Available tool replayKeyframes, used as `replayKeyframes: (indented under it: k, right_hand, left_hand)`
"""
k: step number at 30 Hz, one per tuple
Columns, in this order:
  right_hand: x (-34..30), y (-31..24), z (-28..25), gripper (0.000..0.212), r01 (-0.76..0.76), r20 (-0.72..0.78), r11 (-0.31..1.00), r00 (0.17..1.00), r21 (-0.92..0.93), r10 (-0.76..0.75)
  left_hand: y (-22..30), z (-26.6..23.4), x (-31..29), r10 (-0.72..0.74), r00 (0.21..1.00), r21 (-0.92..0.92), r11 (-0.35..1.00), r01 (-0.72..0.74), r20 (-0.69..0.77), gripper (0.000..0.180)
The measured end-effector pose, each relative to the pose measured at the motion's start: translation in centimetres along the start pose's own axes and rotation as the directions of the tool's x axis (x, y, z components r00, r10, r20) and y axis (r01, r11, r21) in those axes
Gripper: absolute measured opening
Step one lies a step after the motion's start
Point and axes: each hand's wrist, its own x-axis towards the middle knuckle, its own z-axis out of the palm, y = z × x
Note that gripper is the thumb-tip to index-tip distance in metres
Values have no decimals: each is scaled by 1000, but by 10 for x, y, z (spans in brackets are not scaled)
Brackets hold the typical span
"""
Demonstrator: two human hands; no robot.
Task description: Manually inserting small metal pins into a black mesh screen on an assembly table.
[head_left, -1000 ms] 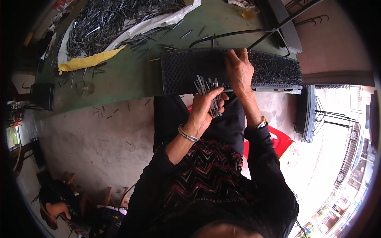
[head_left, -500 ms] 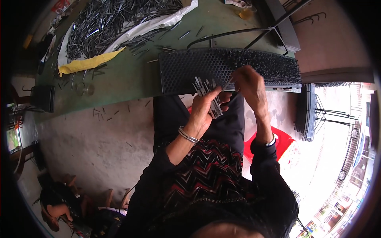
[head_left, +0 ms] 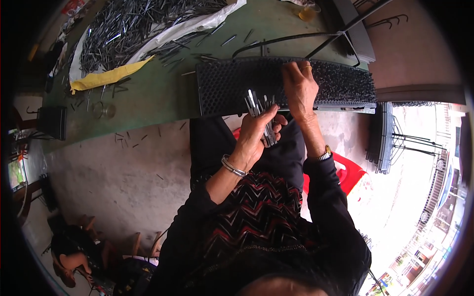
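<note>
My left hand (head_left: 254, 132) is closed round a bundle of thin metal strips (head_left: 268, 127), their ends fanning out past the thumb. This hand is just below the near edge of a long black perforated board (head_left: 232, 86). Over the middle of the board is my right hand (head_left: 301, 91), fingers bent down and pressed together at its surface. Whatever those fingertips hold is hidden behind them. Many small dark pieces (head_left: 345, 84) stand in the holes on the board's right part, while open holes show on its left.
A heap of dark metal strips (head_left: 143, 34) lies on a white sack (head_left: 185, 28) on the green table (head_left: 153, 101). Near the table edge is a clear glass (head_left: 103, 109). Bent black rods (head_left: 281, 38) rise behind the board. A red stool (head_left: 350, 175) is at right; another person (head_left: 74, 256) sits at lower left.
My right hand has moved from beside the bundle, where a thin strip showed at its fingers, forward onto the board. My left hand stays almost in place with the bundle.
</note>
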Motion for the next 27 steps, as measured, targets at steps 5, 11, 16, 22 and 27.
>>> replayKeyframes:
  k: [5,11,16,22,27]
  right_hand:
    - [1,-7,-14,15,-58,86,986,995,157,45]
    - [-9,-10,-60,18,-431,645,759,764,489,18]
    - [-9,-9,-68,12,-544,692,698,715,466,95]
    - [-4,-13,-52,8,-395,181,843,918,366,352]
    - [2,8,-17,6,-91,-92,976,989,198,111]
  left_hand:
    - [-1,-1,0,56,998,-11,998,-56,10,19]
    - [-1,-2,-6,78,997,73,994,-78,3,18]
    - [-6,-5,-3,59,997,41,997,-60,39,17]
    - [-4,-1,-2,15,999,-52,999,-17,-34,18]
    - [-8,-7,6,-11,998,-73,997,15,55,17]
